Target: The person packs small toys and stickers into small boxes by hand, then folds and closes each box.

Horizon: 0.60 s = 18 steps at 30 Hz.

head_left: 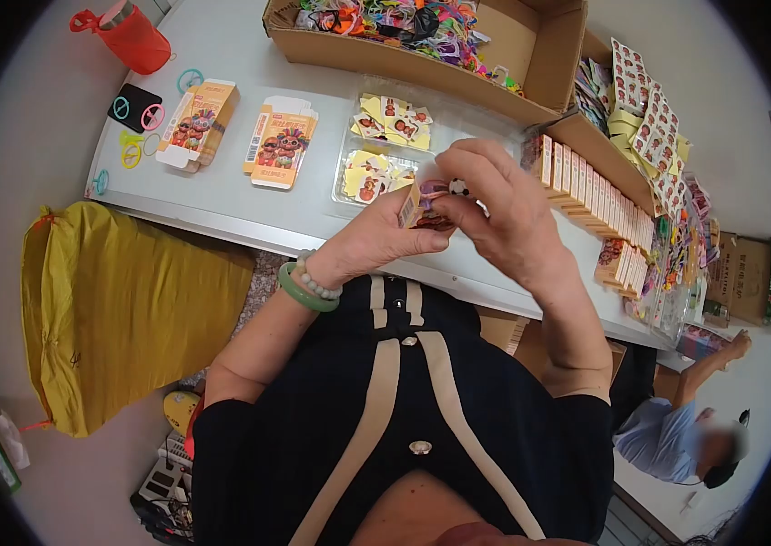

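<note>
My left hand (385, 238) is closed around a small orange box (411, 207), held upright above the table's front edge. My right hand (504, 205) is at the box's opening, its fingers bent round a small item with a black-and-white ball (459, 187) and a purple part. How far that item sits inside the box is hidden by the fingers. Just behind my hands, a clear tray (342, 173) holds cut stickers (396, 123) on yellow backing. To the left lie a flat orange carton (282, 146) and a stack of similar cartons (196, 127).
A cardboard box (404, 56) of colourful trinkets stands at the back. Rows of filled small boxes (595, 191) and sticker sheets (645, 118) are on the right. A red pouch (135, 41), a phone (138, 107) and rings lie at left. Another person (668, 437) is at lower right.
</note>
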{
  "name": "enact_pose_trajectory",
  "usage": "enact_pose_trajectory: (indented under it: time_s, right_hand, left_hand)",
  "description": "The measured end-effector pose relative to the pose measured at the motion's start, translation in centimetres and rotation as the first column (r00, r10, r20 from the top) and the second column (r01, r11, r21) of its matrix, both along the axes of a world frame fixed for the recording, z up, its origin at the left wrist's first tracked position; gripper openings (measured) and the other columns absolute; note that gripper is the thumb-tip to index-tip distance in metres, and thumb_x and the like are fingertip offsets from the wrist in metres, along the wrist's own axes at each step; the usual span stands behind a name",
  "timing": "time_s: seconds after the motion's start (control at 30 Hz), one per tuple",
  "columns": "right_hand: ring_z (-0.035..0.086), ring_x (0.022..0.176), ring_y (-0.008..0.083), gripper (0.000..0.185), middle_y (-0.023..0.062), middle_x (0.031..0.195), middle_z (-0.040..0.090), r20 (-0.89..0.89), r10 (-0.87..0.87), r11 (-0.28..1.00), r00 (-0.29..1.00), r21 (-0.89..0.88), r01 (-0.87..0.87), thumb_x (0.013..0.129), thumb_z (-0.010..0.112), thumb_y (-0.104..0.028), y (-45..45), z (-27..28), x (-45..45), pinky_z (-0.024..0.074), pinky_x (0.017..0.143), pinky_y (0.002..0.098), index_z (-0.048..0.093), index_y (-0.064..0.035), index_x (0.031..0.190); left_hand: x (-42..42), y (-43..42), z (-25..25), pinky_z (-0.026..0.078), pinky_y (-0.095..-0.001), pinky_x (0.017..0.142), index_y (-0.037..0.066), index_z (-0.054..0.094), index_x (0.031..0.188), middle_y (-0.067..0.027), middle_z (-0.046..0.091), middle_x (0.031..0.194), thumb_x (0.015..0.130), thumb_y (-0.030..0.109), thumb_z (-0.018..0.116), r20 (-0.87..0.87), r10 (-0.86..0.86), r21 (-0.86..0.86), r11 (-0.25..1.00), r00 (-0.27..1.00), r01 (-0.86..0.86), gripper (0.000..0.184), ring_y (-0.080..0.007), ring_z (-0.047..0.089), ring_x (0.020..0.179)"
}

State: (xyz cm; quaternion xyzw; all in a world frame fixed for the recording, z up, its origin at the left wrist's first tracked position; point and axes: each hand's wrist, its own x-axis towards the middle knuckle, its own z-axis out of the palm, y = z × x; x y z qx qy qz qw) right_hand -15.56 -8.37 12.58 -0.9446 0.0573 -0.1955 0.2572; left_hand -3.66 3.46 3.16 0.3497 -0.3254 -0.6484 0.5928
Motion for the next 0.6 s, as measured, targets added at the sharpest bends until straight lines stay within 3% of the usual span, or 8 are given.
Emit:
enact_pose_trajectory:
  time_s: [0.1, 0.27, 0.33, 0.4, 0.43, 0.5, 0.6]
  right_hand:
    - [0.059, 0.084, 0.0286, 0.028, 0.0137, 0.099, 0.056, 0.139, -0.030, 0.990, 0.990, -0.131, 0.048, 0.070, 0.070, -0.002, 0.9, -1.2, -0.3, 0.0496, 0.069, 0.0341, 0.057, -0.0012, 0.095]
    - [0.060, 0.088, 0.0275, 0.029, 0.0157, 0.106, 0.056, 0.099, 0.001, 0.988, 0.995, -0.153, 0.014, 0.069, 0.071, -0.001, 1.5, -2.2, -1.1, 0.0497, 0.072, 0.0328, 0.059, -0.0009, 0.096]
    - [0.060, 0.090, 0.0272, 0.028, 0.0160, 0.108, 0.056, 0.072, -0.018, 0.989, 0.997, -0.146, 0.029, 0.070, 0.071, 0.000, 1.7, -2.4, -1.3, 0.0496, 0.073, 0.0324, 0.060, -0.0008, 0.096]
    - [0.058, 0.092, 0.0304, 0.029, 0.0152, 0.107, 0.056, 0.168, -0.155, 0.983, 0.974, 0.122, 0.135, 0.068, 0.070, 0.001, 1.5, -2.4, -1.8, 0.0489, 0.075, 0.0369, 0.060, -0.0024, 0.095]
    - [0.058, 0.092, 0.0304, 0.029, 0.0152, 0.107, 0.056, 0.164, -0.156, 0.983, 0.974, 0.124, 0.137, 0.068, 0.070, 0.001, 1.0, -2.4, -2.1, 0.0489, 0.075, 0.0369, 0.060, -0.0024, 0.095]
    - [0.057, 0.098, 0.0262, 0.028, 0.0149, 0.112, 0.057, 0.066, -0.081, 0.996, 0.994, -0.036, 0.084, 0.072, 0.069, 0.002, -0.4, -2.3, -2.6, 0.0472, 0.077, 0.0316, 0.062, -0.0014, 0.098]
    - [0.056, 0.093, 0.0264, 0.025, 0.0134, 0.106, 0.058, 0.096, -0.150, 0.987, 0.984, 0.079, 0.142, 0.072, 0.069, -0.001, -0.4, -3.3, -2.4, 0.0458, 0.080, 0.0334, 0.062, -0.0013, 0.096]
  left_hand:
    - [-0.1, 0.1, -0.1, 0.044, -0.0254, 0.087, 0.005, 0.052, 0.114, 0.0001, 0.057, 0.105, 0.082, 0.012, 0.070, 0.022, -0.010, 0.014, 1.000, 1.000, 0.010, 0.038, -0.0083, 0.052, 0.097]
    - [-0.1, 0.0, -0.5, 0.045, -0.0251, 0.087, 0.006, 0.053, 0.114, 0.0000, 0.058, 0.105, 0.082, 0.010, 0.069, 0.089, 0.004, -0.016, 1.000, 0.996, -0.003, 0.037, -0.0077, 0.052, 0.097]
    - [-0.1, 0.0, -0.9, 0.044, -0.0256, 0.088, 0.004, 0.053, 0.115, -0.0005, 0.058, 0.105, 0.081, 0.011, 0.070, 0.033, -0.012, 0.069, 0.998, 0.999, 0.009, 0.039, -0.0084, 0.053, 0.098]
    - [0.1, 0.0, -0.7, 0.044, -0.0258, 0.088, 0.004, 0.052, 0.116, -0.0009, 0.058, 0.105, 0.081, 0.012, 0.071, -0.003, -0.007, 0.066, 0.998, 1.000, 0.007, 0.041, -0.0088, 0.053, 0.099]
    - [0.1, -0.1, -0.6, 0.044, -0.0261, 0.089, 0.003, 0.052, 0.117, -0.0013, 0.058, 0.106, 0.081, 0.013, 0.071, -0.039, -0.003, 0.059, 0.998, 0.999, 0.005, 0.042, -0.0093, 0.054, 0.099]
    - [-0.1, -0.2, -0.8, 0.044, -0.0261, 0.089, 0.002, 0.052, 0.117, -0.0017, 0.058, 0.107, 0.080, 0.014, 0.072, -0.046, -0.013, 0.060, 0.998, 0.999, 0.016, 0.043, -0.0097, 0.054, 0.099]
    - [-0.2, -0.5, -0.7, 0.044, -0.0259, 0.089, 0.002, 0.051, 0.118, -0.0022, 0.058, 0.109, 0.080, 0.014, 0.072, -0.057, -0.037, 0.057, 0.998, 0.998, 0.040, 0.045, -0.0102, 0.054, 0.100]
